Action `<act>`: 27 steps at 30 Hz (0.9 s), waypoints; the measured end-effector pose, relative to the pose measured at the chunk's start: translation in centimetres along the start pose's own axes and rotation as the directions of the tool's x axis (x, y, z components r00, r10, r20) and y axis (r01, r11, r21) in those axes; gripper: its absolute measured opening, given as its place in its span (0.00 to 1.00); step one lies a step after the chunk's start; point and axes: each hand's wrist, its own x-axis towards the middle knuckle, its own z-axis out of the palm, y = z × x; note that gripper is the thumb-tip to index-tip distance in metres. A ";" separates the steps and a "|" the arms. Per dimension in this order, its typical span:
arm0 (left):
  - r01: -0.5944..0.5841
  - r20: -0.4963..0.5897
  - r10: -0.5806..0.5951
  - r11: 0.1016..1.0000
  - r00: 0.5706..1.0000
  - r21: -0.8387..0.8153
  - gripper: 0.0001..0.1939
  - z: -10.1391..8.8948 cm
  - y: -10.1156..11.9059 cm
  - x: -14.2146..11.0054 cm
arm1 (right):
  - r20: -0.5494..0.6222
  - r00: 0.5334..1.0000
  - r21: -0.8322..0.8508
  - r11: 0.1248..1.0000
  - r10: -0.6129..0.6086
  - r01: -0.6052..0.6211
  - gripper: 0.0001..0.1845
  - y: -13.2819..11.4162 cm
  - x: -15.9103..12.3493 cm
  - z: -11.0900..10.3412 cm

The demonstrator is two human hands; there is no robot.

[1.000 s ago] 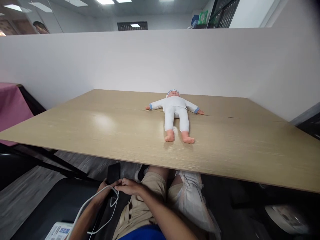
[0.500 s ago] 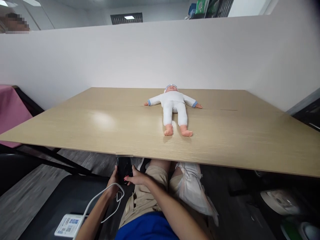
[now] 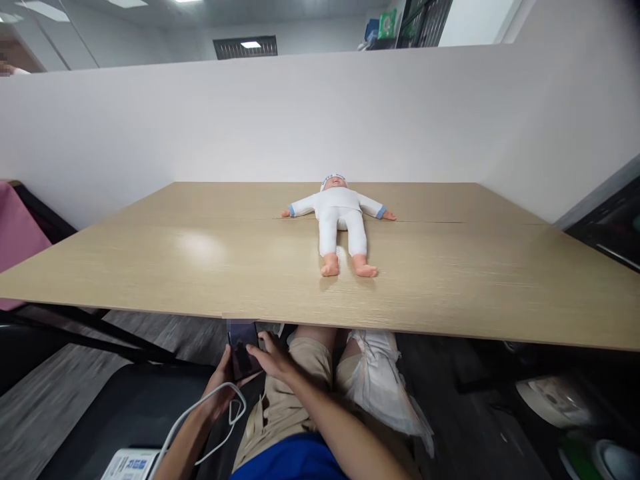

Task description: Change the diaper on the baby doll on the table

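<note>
Below the table's front edge my left hand (image 3: 220, 385) grips a dark phone (image 3: 242, 352), with a white cable (image 3: 200, 417) looping over the wrist. My right hand (image 3: 273, 358) rests on the phone's right side, fingers curled against its screen. A baby doll (image 3: 340, 217) in white clothes and a cap lies on its back in the middle of the wooden table (image 3: 200, 267), arms spread, feet towards me, well out of reach of both hands. A white diaper-like bundle (image 3: 383, 383) lies on my right knee.
A white partition wall (image 3: 250, 120) closes off the far side of the table. A pink cloth (image 3: 17, 233) sits at the far left. A printed leaflet (image 3: 127, 465) lies by my left elbow. Low at the right are round white and green objects (image 3: 555, 400).
The phone has risen closer to the table edge and tilted so its screen faces me. My right hand has shifted from the cable onto the phone's side.
</note>
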 end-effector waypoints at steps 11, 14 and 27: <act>-0.025 -0.036 0.027 0.998 0.999 0.051 0.34 0.3 -1.8 0.5 | -0.024 0.999 0.155 0.987 0.038 -0.034 0.13 0.9 1.2 0.8; -0.036 -0.026 0.037 0.997 0.999 0.062 0.35 0.6 -1.6 0.2 | -0.016 1.000 0.189 0.982 0.021 -0.017 0.13 1.1 1.3 0.8; 0.003 0.036 -0.006 0.998 0.999 0.065 0.39 0.3 -1.4 0.1 | -0.025 0.999 0.168 0.985 0.028 -0.023 0.23 1.1 0.9 0.0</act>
